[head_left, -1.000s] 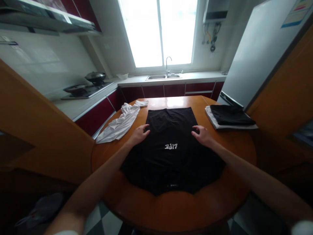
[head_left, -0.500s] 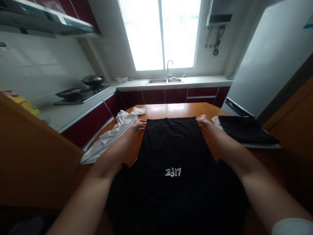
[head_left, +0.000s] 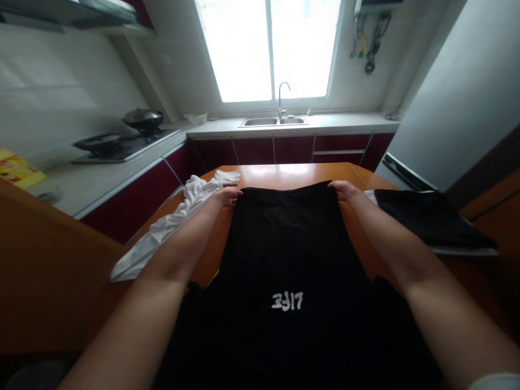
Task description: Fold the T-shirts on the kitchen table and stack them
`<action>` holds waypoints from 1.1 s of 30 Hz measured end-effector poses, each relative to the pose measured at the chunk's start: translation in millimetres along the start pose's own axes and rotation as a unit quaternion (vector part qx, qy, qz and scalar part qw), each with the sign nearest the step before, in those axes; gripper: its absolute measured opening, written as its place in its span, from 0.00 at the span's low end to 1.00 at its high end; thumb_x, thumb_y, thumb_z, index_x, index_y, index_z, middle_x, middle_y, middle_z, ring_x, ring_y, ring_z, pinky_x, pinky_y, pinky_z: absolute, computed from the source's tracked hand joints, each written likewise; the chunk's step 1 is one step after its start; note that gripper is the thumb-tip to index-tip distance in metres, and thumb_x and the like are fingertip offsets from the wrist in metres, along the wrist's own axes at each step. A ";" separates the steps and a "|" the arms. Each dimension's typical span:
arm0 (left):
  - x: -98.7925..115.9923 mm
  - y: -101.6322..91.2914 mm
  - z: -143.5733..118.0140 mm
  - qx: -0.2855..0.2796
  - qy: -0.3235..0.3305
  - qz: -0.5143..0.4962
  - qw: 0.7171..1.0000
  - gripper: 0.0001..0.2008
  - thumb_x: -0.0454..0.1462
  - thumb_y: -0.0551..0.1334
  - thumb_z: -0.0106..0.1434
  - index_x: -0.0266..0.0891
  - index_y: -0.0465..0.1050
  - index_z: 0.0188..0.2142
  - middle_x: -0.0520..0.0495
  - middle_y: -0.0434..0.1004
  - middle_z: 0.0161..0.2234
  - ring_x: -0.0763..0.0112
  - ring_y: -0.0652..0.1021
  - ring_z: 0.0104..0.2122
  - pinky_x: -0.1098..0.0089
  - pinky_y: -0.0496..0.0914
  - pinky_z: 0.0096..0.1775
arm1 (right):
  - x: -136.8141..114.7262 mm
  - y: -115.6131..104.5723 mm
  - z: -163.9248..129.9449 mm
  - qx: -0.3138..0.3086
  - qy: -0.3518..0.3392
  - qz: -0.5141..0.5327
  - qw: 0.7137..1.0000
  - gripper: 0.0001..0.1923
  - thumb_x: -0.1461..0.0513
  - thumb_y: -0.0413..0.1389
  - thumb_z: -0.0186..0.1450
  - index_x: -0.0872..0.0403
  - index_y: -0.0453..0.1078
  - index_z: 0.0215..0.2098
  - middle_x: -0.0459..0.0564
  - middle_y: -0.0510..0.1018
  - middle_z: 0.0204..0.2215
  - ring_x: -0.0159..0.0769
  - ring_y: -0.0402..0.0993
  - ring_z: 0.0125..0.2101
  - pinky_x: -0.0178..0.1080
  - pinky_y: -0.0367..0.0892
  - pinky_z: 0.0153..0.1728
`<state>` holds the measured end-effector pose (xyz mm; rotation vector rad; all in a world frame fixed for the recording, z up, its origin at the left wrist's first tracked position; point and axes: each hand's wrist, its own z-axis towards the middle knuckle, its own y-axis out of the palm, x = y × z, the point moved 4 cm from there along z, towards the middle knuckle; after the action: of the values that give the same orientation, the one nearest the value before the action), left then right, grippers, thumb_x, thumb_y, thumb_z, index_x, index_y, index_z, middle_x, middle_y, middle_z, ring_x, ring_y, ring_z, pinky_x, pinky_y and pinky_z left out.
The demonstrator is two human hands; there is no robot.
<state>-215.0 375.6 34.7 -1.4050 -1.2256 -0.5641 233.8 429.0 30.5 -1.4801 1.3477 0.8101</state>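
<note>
Fingers of both hands are curled shut over the far edge of the black shirt (head_left: 284,244); our left hand (head_left: 228,196) pinches the far left corner and our right hand (head_left: 343,190) pinches the far right corner, thumbs hidden under the cloth so we cannot tell how deep the pinch goes. The shirt lies flat on the round wooden table (head_left: 284,174), its far hem stretched straight between the two hands, its white lettering (head_left: 287,300) upside down to us and nearer our body; the near part runs off the bottom of the view.

To do this well, we judge, both corners should stay level and equally taut, so the hem remains a straight line and no crease forms across the middle; the grips should sit right at the corners, not inboard.

Both arms reach forward nearly straight, roughly mirrored, forearms lying low over the shirt's side edges. A crumpled white garment (head_left: 170,227) lies just beside the left hand; a folded dark stack (head_left: 426,219) sits near the right hand.
</note>
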 end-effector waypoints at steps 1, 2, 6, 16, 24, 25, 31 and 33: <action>-0.3 -1.1 -0.1 -0.007 -0.012 -0.007 1.000 0.10 0.35 0.71 0.59 0.39 0.70 0.35 0.49 0.73 0.26 0.68 0.76 0.24 0.68 0.73 0.29 | 0.2 -3.8 1.6 0.006 -0.004 0.012 1.000 0.07 0.69 0.61 0.63 0.57 0.68 0.29 0.43 0.67 0.17 0.29 0.64 0.18 0.32 0.65 0.20; -0.4 -2.2 -0.6 -0.014 -0.024 -0.013 1.000 0.10 0.33 0.71 0.59 0.39 0.70 0.36 0.49 0.73 0.26 0.69 0.77 0.24 0.68 0.73 0.29 | 0.3 -7.7 2.8 0.013 -0.011 0.023 1.000 0.07 0.69 0.61 0.63 0.56 0.67 0.31 0.42 0.68 0.18 0.27 0.64 0.18 0.30 0.64 0.20; 4.5 -7.7 -1.8 -0.021 -0.019 -0.040 0.999 0.17 0.30 0.71 0.60 0.38 0.70 0.46 0.49 0.76 0.31 0.73 0.77 0.27 0.69 0.74 0.33 | -0.8 -21.5 6.8 0.049 -0.054 0.052 0.996 0.09 0.71 0.61 0.63 0.55 0.66 0.38 0.42 0.71 0.24 0.26 0.66 0.21 0.30 0.64 0.22; -4.0 10.1 19.1 0.070 0.095 0.024 0.993 0.26 0.27 0.68 0.59 0.34 0.68 0.57 0.39 0.77 0.47 0.62 0.78 0.46 0.64 0.72 0.50 | 8.4 -19.4 30.8 0.121 -0.119 -0.038 0.985 0.14 0.69 0.65 0.60 0.57 0.70 0.43 0.54 0.77 0.38 0.38 0.75 0.38 0.40 0.72 0.43; -4.3 71.2 -2.4 0.053 0.288 0.341 0.893 0.25 0.43 0.57 0.70 0.40 0.65 0.65 0.37 0.61 0.67 0.49 0.60 0.68 0.47 0.50 0.67 | 28.2 38.2 4.2 0.140 -0.282 -0.405 0.859 0.23 0.57 0.50 0.72 0.58 0.66 0.62 0.65 0.65 0.64 0.52 0.57 0.65 0.55 0.52 0.64; -7.3 74.3 -2.5 0.030 0.265 0.373 0.888 0.27 0.47 0.55 0.71 0.42 0.63 0.66 0.38 0.57 0.69 0.47 0.56 0.69 0.43 0.47 0.67 | 33.0 43.1 4.1 0.106 -0.271 -0.436 0.851 0.26 0.54 0.48 0.73 0.58 0.63 0.65 0.64 0.61 0.67 0.52 0.53 0.67 0.57 0.49 0.65; 1.8 81.5 -14.3 0.006 0.234 0.448 0.863 0.33 0.53 0.46 0.73 0.40 0.54 0.71 0.36 0.45 0.73 0.47 0.47 0.71 0.38 0.40 0.66 | 31.4 51.3 1.8 0.059 -0.229 -0.504 0.830 0.34 0.47 0.40 0.75 0.59 0.53 0.71 0.64 0.48 0.72 0.50 0.39 0.72 0.63 0.32 0.67; 7.8 95.2 -32.2 0.007 0.284 0.448 0.848 0.33 0.53 0.45 0.74 0.39 0.53 0.71 0.37 0.45 0.73 0.49 0.46 0.72 0.41 0.40 0.67 | 25.6 61.7 -13.2 0.077 -0.267 -0.497 0.822 0.33 0.49 0.40 0.75 0.59 0.53 0.71 0.64 0.49 0.72 0.49 0.39 0.72 0.63 0.31 0.67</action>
<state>-118.0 365.2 9.6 -1.4653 -0.0351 -0.2574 176.4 410.7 -1.3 -1.4133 0.1139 0.3431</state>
